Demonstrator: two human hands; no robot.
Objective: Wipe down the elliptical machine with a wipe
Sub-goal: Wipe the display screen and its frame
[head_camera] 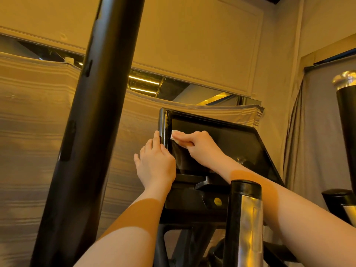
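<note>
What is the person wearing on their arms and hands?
Nothing that shows. The left hand and right hand are bare, with no gloves, rings, or watch visible. Both forearms are bare too; no sleeves reach into view.

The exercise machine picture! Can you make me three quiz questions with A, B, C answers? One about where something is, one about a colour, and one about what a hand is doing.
1. Where is the wipe?
A. On the floor
B. On the upper left part of the screen
C. Hanging on the big black bar

2. What colour is the small round button below the screen?
A. Yellow
B. Blue
C. Pink

3. What is the left hand doing?
A. Holding the wipe
B. Hanging down by the person's side
C. Resting on the left edge of the screen

Answers:
1. B, the white wipe is pressed on the dark screen near its upper left corner, under the right hand.
2. A, the button shows yellow on the black console.
3. C, its fingers lie along the screen's left frame, and it holds no wipe.
</note>
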